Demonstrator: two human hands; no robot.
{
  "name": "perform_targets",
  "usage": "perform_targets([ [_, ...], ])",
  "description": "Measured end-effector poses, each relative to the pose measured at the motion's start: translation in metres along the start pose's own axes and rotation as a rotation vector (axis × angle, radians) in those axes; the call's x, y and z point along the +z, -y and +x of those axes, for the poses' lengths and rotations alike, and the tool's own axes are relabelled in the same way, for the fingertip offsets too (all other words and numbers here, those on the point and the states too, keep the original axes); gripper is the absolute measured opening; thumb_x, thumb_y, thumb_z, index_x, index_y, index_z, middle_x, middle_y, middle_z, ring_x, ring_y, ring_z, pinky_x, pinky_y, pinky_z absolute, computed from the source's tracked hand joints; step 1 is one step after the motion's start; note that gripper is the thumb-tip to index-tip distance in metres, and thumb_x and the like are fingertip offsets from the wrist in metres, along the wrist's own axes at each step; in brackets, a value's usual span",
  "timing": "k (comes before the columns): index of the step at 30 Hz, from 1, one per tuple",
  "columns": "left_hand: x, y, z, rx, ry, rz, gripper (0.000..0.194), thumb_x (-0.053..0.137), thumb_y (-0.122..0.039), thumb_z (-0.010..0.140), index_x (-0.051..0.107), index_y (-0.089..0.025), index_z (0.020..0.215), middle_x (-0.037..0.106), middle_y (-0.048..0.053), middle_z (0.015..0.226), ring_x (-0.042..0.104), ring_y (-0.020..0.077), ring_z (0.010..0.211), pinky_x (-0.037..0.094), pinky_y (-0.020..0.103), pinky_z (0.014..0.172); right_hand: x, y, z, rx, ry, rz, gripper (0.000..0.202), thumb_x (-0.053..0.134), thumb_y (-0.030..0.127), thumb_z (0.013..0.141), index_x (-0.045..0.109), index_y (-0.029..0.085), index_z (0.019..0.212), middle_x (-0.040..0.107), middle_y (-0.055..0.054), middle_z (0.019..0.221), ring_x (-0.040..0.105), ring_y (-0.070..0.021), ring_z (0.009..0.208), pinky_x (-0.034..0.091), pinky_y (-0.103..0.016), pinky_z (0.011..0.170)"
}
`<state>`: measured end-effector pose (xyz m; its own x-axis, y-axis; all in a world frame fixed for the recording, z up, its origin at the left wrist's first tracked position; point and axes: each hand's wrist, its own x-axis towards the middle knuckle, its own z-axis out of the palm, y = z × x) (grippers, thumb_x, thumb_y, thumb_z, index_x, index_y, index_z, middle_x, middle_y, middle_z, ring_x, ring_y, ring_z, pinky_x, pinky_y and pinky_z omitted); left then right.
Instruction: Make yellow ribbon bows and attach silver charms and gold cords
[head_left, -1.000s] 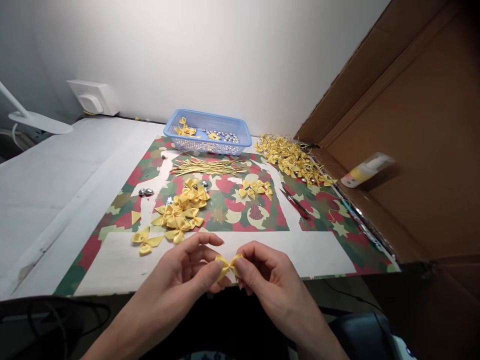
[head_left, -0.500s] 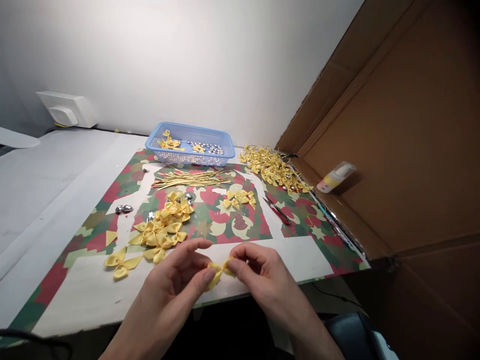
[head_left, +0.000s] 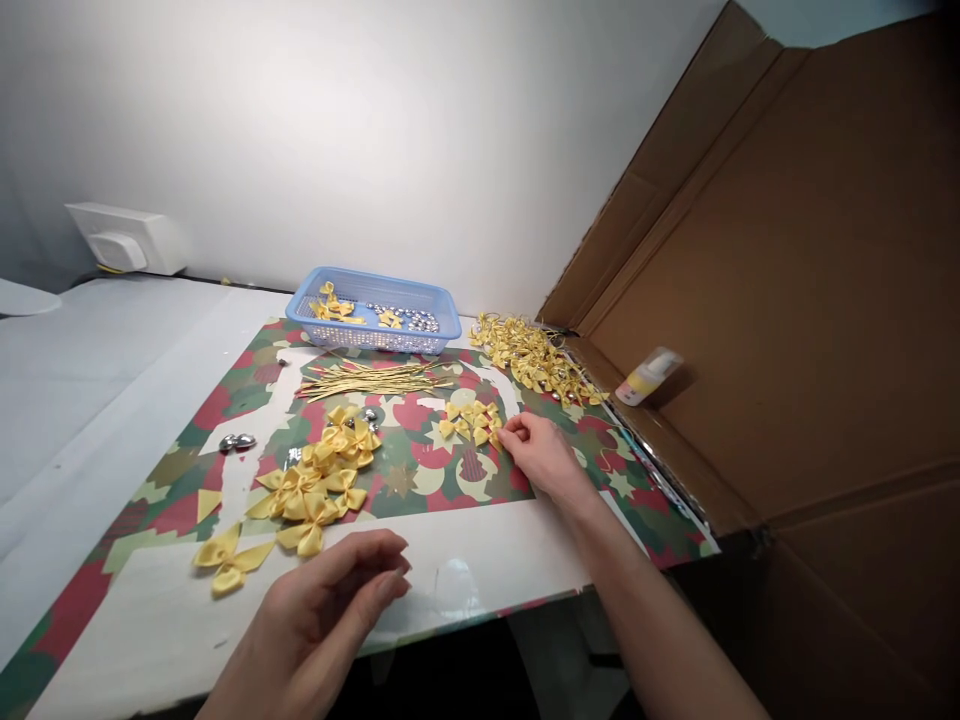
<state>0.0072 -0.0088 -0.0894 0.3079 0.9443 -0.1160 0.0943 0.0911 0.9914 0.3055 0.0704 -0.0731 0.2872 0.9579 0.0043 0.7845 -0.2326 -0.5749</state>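
My right hand (head_left: 536, 452) reaches to the small group of yellow bows (head_left: 466, 420) right of the middle, its thumb and forefinger pinched on a yellow bow (head_left: 493, 436) at the group's right edge. Above the white strip at the front, my left hand (head_left: 330, 610) is curved, with a gap between thumb and fingers and nothing in it. A larger heap of yellow bows (head_left: 311, 490) lies left of centre, with a bigger yellow bow (head_left: 231, 562) apart from it. Behind them lies a bundle of gold ties (head_left: 375, 378).
A blue basket (head_left: 375, 342) at the back holds yellow bows and silver beads. Right of it is a pile of tied yellow bows (head_left: 534, 358). Silver bells (head_left: 238, 442) lie left. A bottle (head_left: 649, 377) stands by the cardboard wall (head_left: 787, 300). My right hand hides the scissors' place.
My right hand has moved forward and right from beside my left hand to the small group of bows, with the bow. My left hand has let go of it. The view has shifted slightly.
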Motion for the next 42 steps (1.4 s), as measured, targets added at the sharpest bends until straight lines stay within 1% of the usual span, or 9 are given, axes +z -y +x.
perform_targets([
  [4, 0.000, 0.000, -0.001, 0.006, -0.006, -0.009, 0.023, 0.070, -0.044, 0.091, 0.078, -0.028, 0.106, 0.082, 0.004, 0.107, 0.073, 0.0292, 0.108, 0.062, 0.026, 0.080, -0.007, 0.012, -0.013, -0.108, -0.071, -0.048, 0.024, 0.062, 0.034, 0.102, 0.065, 0.015, 0.115, 0.069, -0.005, 0.105, 0.069, -0.0187, 0.087, 0.059, -0.038, 0.079],
  [8, 0.005, -0.001, -0.002, 0.037, 0.005, -0.029, 0.022, 0.067, -0.042, 0.094, 0.077, -0.027, 0.106, 0.082, 0.004, 0.103, 0.075, 0.0262, 0.100, 0.061, 0.026, 0.080, -0.007, 0.028, -0.023, -0.255, -0.104, -0.098, 0.015, 0.056, 0.020, 0.101, 0.068, 0.017, 0.110, 0.069, -0.006, 0.106, 0.066, -0.0208, 0.098, 0.053, -0.037, 0.088],
  [11, 0.006, -0.001, -0.003, 0.085, 0.016, -0.047, 0.019, 0.064, -0.038, 0.096, 0.076, -0.027, 0.106, 0.081, 0.004, 0.101, 0.076, 0.0239, 0.092, 0.061, 0.026, 0.079, -0.001, 0.031, -0.020, -0.320, -0.070, -0.131, 0.012, 0.059, 0.022, 0.101, 0.069, 0.016, 0.104, 0.069, -0.006, 0.106, 0.066, -0.0211, 0.099, 0.053, -0.039, 0.090],
  [16, 0.003, 0.000, -0.002, 0.151, 0.045, -0.026, 0.019, 0.060, -0.035, 0.099, 0.075, -0.025, 0.106, 0.079, 0.005, 0.101, 0.075, 0.0230, 0.089, 0.060, 0.025, 0.078, 0.004, 0.020, 0.000, -0.338, 0.024, -0.193, 0.022, 0.065, 0.034, 0.101, 0.067, 0.015, 0.113, 0.070, -0.007, 0.112, 0.069, -0.0210, 0.097, 0.059, -0.042, 0.087],
  [22, -0.001, -0.005, -0.002, 0.148, 0.160, 0.023, 0.016, 0.056, -0.029, 0.101, 0.069, -0.025, 0.108, 0.074, 0.004, 0.100, 0.071, 0.0210, 0.091, 0.056, 0.027, 0.081, -0.006, 0.018, 0.004, -0.340, 0.011, -0.171, 0.013, 0.067, 0.028, 0.098, 0.069, 0.016, 0.103, 0.070, -0.005, 0.101, 0.068, -0.0202, 0.090, 0.056, -0.040, 0.085],
  [27, 0.000, -0.009, -0.002, 0.166, 0.180, 0.000, 0.016, 0.054, -0.024, 0.100, 0.068, -0.022, 0.107, 0.074, 0.005, 0.097, 0.070, 0.0214, 0.089, 0.055, 0.029, 0.080, -0.002, 0.057, -0.020, -0.444, -0.019, -0.029, 0.009, 0.061, 0.019, 0.094, 0.070, 0.021, 0.098, 0.071, -0.005, 0.096, 0.066, -0.0212, 0.083, 0.051, -0.035, 0.079],
  [34, -0.001, -0.008, -0.002, 0.207, 0.182, 0.028, 0.018, 0.052, -0.026, 0.101, 0.067, -0.019, 0.107, 0.074, 0.008, 0.096, 0.070, 0.0228, 0.089, 0.057, 0.032, 0.081, 0.049, 0.125, -0.024, -0.562, 0.136, 0.117, 0.020, 0.064, 0.017, 0.091, 0.068, 0.022, 0.111, 0.074, -0.004, 0.094, 0.068, -0.0204, 0.086, 0.050, -0.032, 0.080],
  [38, -0.001, -0.004, -0.003, 0.221, 0.155, 0.004, 0.018, 0.053, -0.026, 0.101, 0.068, -0.019, 0.108, 0.074, 0.008, 0.098, 0.072, 0.0230, 0.089, 0.058, 0.032, 0.082, 0.061, 0.136, -0.017, -0.519, 0.155, 0.159, 0.017, 0.063, 0.010, 0.085, 0.067, 0.021, 0.096, 0.071, -0.001, 0.077, 0.065, -0.0192, 0.072, 0.047, -0.031, 0.073],
  [42, 0.000, -0.005, -0.004, 0.220, 0.146, -0.045, 0.017, 0.055, -0.027, 0.100, 0.069, -0.019, 0.107, 0.073, 0.007, 0.095, 0.071, 0.0227, 0.087, 0.058, 0.032, 0.081, 0.047, 0.129, -0.024, -0.468, 0.134, 0.256, 0.012, 0.060, 0.017, 0.089, 0.064, 0.020, 0.100, 0.070, -0.003, 0.083, 0.065, -0.0194, 0.076, 0.048, -0.031, 0.072],
])
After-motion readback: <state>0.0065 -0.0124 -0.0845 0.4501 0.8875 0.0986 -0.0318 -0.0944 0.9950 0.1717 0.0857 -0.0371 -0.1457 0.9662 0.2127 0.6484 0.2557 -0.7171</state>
